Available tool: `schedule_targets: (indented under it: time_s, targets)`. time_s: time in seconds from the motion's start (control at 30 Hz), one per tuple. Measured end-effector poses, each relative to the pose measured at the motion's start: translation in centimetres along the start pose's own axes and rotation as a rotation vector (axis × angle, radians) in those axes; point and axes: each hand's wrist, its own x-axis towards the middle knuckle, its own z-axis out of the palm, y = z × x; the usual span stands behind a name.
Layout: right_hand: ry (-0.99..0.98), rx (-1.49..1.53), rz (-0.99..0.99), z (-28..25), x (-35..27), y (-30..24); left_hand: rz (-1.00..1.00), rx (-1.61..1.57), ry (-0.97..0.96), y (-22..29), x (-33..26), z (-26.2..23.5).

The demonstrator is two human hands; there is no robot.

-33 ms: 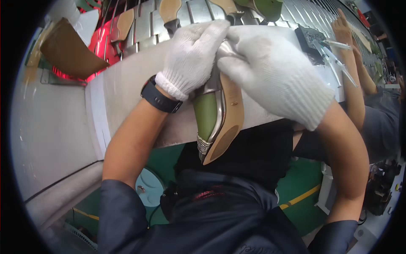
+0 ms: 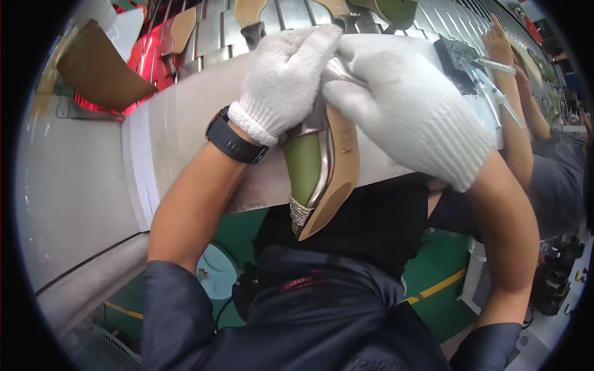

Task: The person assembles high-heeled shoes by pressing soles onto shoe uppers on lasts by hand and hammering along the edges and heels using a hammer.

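A pointed silver shoe [image 2: 340,179] hangs toe-down over the table's near edge, its tan sole turned to the right. A green shoe last [image 2: 303,164] fills it, and a glittery band [image 2: 299,210] crosses near the toe. My left hand [image 2: 281,83], in a white knit glove, is closed round the shoe's back part from the left. My gloved right hand [image 2: 411,111] grips the same end from the right, its thumb against the silver heel area [image 2: 337,71]. Both gloves hide most of the heel.
Beyond the metal table edge [image 2: 192,111], a slatted conveyor [image 2: 213,31] carries several shoes with tan soles [image 2: 250,13]. Syringe-like tubes [image 2: 495,93] lean by a dark box [image 2: 455,65] at right, near a co-worker's arm [image 2: 516,123]. A brown curved sheet [image 2: 99,71] stands at far left.
Hands and shoe appear shifted very slightly to the right in the picture. Both hands keep the same hold on the shoe.
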Motion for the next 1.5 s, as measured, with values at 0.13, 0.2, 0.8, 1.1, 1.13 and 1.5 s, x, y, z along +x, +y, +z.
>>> schedule_targets:
  time_s: [0.13,0.2,0.8,1.1,1.13,1.5]
  targets:
    - [0.037,0.015,0.066,0.3,-0.2,0.0,0.061,0.063,-0.039,-1.0,0.0,-0.1]
    - [0.05,0.073,0.058,1.1,-0.5,0.5,0.085,0.091,-0.058,-1.0,0.1,-0.1]
    - [-0.098,0.576,0.456,2.5,-2.6,0.7,0.109,0.103,-0.056,-1.4,-0.7,-0.8]
    - [0.089,0.527,0.4,3.9,-3.9,0.3,0.327,0.443,-0.161,0.7,-1.6,-0.9]
    - [0.09,0.527,0.397,3.7,-3.8,0.2,0.329,0.445,-0.159,0.5,-1.5,-0.9]
    - [0.041,0.495,0.332,3.9,-4.0,0.5,0.059,0.203,-0.023,-1.2,-0.7,-0.6]
